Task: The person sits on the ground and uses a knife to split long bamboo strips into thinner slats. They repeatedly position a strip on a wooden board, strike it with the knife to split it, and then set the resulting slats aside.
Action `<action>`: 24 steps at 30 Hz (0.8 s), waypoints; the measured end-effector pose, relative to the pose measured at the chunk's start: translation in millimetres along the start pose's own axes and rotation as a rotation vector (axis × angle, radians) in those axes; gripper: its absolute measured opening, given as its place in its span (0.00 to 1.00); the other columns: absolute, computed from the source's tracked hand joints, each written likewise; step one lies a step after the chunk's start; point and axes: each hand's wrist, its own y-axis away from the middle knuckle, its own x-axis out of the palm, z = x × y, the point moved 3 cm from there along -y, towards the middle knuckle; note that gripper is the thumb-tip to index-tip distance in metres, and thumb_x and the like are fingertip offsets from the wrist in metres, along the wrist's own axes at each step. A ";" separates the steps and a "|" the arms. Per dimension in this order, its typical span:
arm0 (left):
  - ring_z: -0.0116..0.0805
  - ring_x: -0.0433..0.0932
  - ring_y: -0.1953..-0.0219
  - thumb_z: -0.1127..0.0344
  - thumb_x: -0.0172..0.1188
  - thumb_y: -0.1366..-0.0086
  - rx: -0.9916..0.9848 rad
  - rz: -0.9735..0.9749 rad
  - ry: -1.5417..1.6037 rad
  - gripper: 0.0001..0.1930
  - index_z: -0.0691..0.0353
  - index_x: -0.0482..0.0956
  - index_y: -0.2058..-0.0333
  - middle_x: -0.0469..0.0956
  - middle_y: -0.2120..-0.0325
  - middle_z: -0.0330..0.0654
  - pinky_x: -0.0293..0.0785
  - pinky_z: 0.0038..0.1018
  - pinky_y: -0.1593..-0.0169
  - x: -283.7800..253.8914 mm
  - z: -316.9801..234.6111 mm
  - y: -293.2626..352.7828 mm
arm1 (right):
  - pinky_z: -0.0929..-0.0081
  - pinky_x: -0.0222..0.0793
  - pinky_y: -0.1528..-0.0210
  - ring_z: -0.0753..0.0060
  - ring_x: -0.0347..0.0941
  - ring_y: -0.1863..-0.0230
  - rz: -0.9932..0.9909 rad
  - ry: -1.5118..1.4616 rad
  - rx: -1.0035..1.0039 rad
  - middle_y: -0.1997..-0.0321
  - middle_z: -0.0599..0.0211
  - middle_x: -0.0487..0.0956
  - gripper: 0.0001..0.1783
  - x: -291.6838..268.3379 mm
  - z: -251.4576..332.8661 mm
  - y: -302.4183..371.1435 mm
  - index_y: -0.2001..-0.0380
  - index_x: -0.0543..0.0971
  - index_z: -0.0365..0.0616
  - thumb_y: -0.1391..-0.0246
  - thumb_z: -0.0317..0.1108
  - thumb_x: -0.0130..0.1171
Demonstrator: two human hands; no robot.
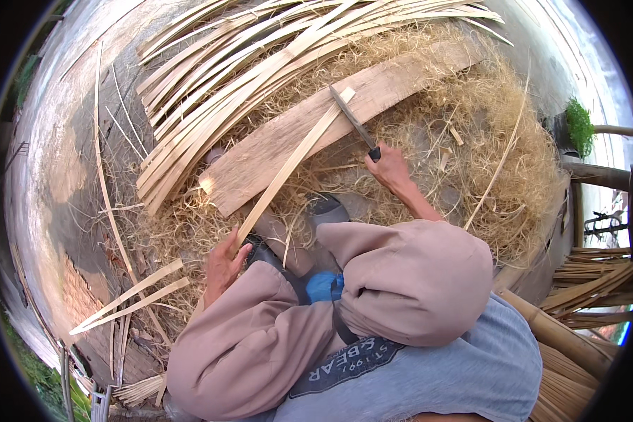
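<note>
My left hand [224,262] grips the near end of a pale, flat bamboo strip [288,166] between thumb and fingers. The strip slants up and away to the right, its far end lying over a long wooden board [260,169]. In my right hand [389,169] is the black handle of a knife [359,128]. The knife's narrow blade points up and left, crossing the strip near its far end, above the board. Whether the edge is cutting into the strip I cannot tell.
Beyond the board lies a big bundle of long bamboo strips [225,91]. Curly shavings [506,162] cover the ground around it, thickest at the right. Split strips [130,299] lie at the left. A bamboo pole [552,330] and stacked strips [591,285] stand at the right.
</note>
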 end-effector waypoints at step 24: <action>0.49 0.87 0.60 0.54 0.66 0.32 -0.072 -0.052 0.025 0.19 0.53 0.85 0.46 0.86 0.62 0.55 0.79 0.35 0.56 33.5 -62.0 -47.3 | 0.49 0.75 0.65 0.42 0.80 0.71 -0.042 0.071 -0.044 0.73 0.47 0.82 0.20 -27.7 -13.5 -22.8 0.68 0.75 0.40 0.46 0.46 0.67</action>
